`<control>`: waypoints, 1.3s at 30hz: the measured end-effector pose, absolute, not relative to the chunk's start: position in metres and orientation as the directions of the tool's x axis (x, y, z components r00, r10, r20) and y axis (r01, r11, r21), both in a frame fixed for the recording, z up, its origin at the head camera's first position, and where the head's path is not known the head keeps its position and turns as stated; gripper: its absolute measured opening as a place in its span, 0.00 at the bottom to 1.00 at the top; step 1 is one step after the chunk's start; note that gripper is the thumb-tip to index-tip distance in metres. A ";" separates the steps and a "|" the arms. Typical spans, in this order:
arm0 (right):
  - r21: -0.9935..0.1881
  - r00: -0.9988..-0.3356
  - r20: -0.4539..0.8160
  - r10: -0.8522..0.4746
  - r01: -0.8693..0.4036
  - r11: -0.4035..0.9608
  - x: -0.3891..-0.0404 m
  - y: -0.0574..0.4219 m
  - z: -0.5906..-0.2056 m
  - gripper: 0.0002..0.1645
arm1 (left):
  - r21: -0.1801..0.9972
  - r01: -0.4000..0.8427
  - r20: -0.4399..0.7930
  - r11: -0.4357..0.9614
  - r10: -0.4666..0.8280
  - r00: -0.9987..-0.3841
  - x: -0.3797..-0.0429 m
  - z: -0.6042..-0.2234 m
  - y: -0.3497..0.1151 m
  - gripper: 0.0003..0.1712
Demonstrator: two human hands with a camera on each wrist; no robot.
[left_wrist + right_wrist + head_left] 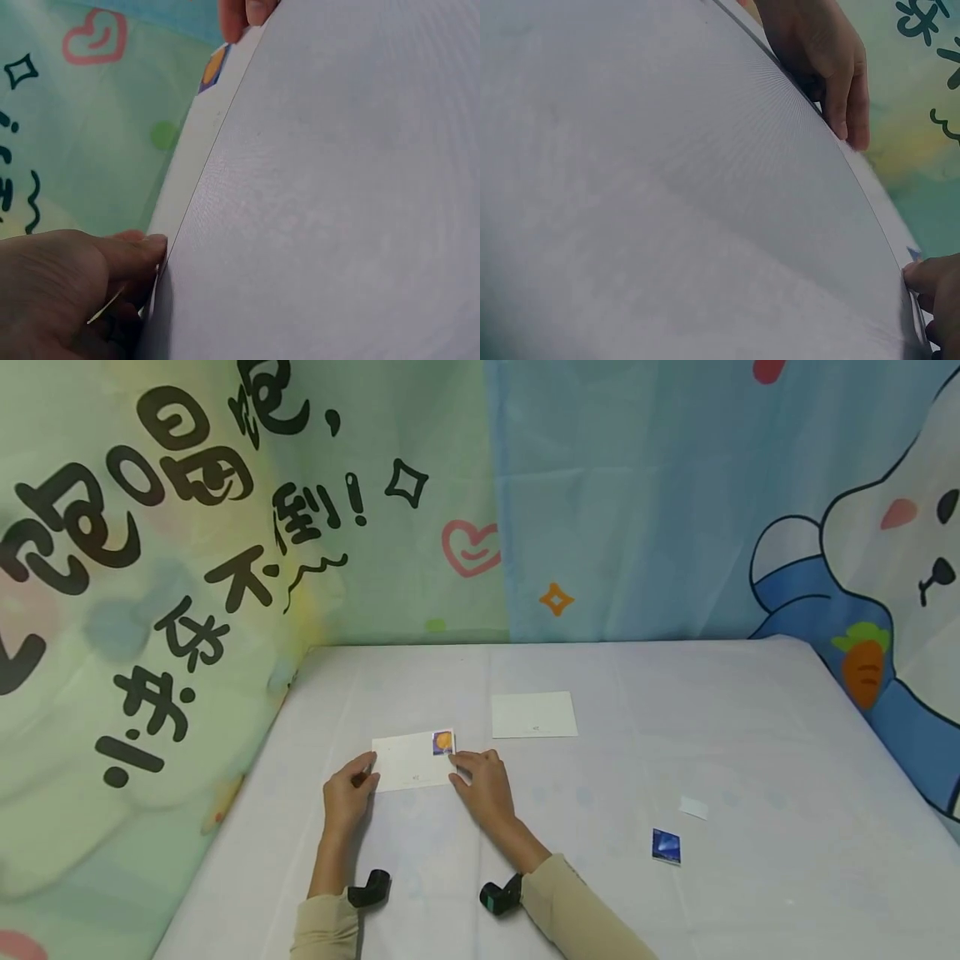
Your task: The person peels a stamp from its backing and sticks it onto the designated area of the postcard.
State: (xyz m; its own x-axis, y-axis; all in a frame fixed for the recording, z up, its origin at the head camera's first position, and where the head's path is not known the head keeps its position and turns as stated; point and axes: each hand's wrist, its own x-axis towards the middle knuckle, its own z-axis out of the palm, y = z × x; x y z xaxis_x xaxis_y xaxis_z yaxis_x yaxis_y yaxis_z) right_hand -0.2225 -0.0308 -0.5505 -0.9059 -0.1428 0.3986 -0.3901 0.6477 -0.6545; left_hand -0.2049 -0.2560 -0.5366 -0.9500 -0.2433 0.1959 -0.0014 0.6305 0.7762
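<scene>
A white rectangular card with an orange-and-purple stamp in its upper right corner lies slightly turned at the left of the table. My left hand pinches its left edge between thumb and fingers. At the right edge, just below the stamp, my right hand pinches the card. The left wrist view shows the card nearly edge-on, thumb on its near face. In the right wrist view the right hand is partly cut off by the frame.
Behind and to the right lies a second white card, without a stamp. Toward the right of the white-covered table are a small dark blue picture piece and a small white slip of paper. Printed curtains hang behind.
</scene>
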 end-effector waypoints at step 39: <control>-0.891 -0.972 0.234 -0.010 -0.218 0.398 -0.232 0.043 -0.541 0.08 | 0.750 0.246 0.496 0.614 -0.276 -0.823 -0.215 -0.505 -0.165 0.14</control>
State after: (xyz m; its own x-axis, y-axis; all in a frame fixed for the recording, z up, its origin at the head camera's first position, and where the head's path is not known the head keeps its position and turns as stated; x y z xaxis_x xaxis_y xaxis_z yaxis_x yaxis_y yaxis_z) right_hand -0.2323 0.0430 -0.5406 -0.9722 -0.0096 0.2340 -0.2184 0.3975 -0.8912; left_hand -0.2151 -0.1646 -0.5048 -0.8234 -0.2762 0.4957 0.2459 0.6136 0.7503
